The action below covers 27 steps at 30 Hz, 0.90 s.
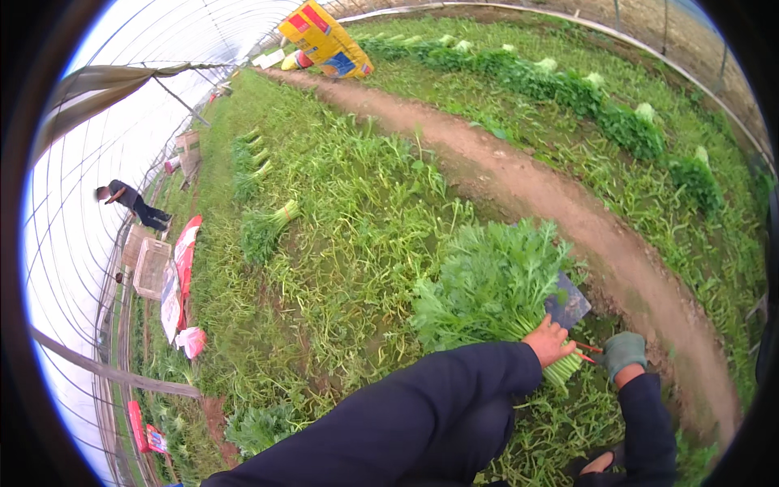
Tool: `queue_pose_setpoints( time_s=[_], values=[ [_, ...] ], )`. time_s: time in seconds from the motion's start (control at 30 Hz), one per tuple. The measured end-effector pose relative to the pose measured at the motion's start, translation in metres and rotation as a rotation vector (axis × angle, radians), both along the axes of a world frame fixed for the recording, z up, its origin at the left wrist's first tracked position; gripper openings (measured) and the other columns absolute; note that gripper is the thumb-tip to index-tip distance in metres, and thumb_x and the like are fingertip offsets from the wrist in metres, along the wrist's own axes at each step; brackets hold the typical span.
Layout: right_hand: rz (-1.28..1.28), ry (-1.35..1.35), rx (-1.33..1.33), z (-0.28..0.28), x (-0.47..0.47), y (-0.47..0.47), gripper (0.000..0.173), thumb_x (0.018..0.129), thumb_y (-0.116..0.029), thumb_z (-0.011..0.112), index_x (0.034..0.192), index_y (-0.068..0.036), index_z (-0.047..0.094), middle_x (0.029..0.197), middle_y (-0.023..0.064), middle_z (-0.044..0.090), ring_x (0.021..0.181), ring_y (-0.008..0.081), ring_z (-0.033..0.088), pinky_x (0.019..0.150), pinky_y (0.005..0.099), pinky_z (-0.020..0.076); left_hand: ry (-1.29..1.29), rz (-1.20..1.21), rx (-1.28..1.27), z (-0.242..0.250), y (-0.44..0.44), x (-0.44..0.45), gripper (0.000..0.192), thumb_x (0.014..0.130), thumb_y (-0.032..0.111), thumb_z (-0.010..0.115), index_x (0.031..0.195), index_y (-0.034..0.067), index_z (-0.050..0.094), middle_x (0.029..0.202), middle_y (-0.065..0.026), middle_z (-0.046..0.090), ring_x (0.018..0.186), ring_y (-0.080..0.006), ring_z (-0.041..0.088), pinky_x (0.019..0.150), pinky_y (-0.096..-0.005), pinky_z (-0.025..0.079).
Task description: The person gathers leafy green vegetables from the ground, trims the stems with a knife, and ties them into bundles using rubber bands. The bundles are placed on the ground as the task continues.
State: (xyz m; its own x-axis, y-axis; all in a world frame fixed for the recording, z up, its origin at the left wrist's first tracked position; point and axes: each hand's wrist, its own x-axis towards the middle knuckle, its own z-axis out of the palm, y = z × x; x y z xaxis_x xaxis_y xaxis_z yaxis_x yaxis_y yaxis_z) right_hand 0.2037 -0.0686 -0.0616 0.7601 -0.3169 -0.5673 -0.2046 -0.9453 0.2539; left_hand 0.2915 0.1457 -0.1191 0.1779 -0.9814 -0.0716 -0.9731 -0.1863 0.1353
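Note:
A big bunch of leafy greens [487, 286] with serrated leaves, likely chrysanthemum greens, lies before me, its cut stems [563, 370] pointing towards me. My left hand [549, 342], bare, grips the bunch around its stems. Just to the right, my right hand [625, 355] wears a green-grey glove and holds a red band [587, 348]. Two strands of the band stretch from the glove to the stems; where it passes behind them is hidden. Partly under the leaves rests a dark flat sheet [569, 301].
A bare dirt path [517, 176] curves along my right. Tied bunches [268, 228] lie on the left bed; a row of bunches [572, 91] runs along the right. A yellow bag [328, 39] stands far ahead. At left are a crate [152, 268] and a person [134, 201].

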Motion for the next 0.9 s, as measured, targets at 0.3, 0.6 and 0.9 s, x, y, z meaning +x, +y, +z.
queue_pose_setpoints(
  time_s=[0.3, 0.6, 0.9],
  values=[
    [-0.281, -0.138, 0.507, 0.024, -0.043, 0.04, 0.099, 0.076, -0.053, 0.077, 0.147, 0.001, 0.033, 0.111, 0.0274, 0.067, 0.102, 0.0423, 0.065, 0.084, 0.0492, 0.0525, 0.057, -0.019, -0.009, 0.015, 0.004, 0.009, 0.087, 0.052, 0.026, 0.088, 0.131, 0.017, 0.054, 0.109, -0.0088, 0.056, 0.111, -0.0305, 0.056, 0.106, -0.0568, 0.035],
    [-0.387, -0.248, 0.584, -0.006, -0.056, 0.063, 0.112, 0.078, -0.056, 0.076, 0.154, 0.002, 0.018, 0.137, 0.0251, 0.054, 0.12, 0.0365, 0.059, 0.106, 0.0435, 0.0414, 0.043, -0.087, 0.024, 0.032, 0.002, 0.011, 0.089, 0.05, 0.027, 0.088, 0.131, 0.016, 0.053, 0.111, -0.0072, 0.056, 0.113, -0.0282, 0.055, 0.107, -0.0532, 0.034],
    [-0.296, -0.379, 0.61, -0.029, -0.06, 0.055, 0.118, 0.072, -0.054, 0.08, 0.154, 0.002, 0.016, 0.129, 0.0258, 0.059, 0.121, 0.0358, 0.057, 0.112, 0.0434, 0.0353, 0.069, -0.109, 0.023, 0.03, -0.001, 0.013, 0.088, 0.049, 0.028, 0.087, 0.129, 0.015, 0.055, 0.113, -0.0072, 0.056, 0.113, -0.0276, 0.055, 0.106, -0.0519, 0.034]
  ],
)
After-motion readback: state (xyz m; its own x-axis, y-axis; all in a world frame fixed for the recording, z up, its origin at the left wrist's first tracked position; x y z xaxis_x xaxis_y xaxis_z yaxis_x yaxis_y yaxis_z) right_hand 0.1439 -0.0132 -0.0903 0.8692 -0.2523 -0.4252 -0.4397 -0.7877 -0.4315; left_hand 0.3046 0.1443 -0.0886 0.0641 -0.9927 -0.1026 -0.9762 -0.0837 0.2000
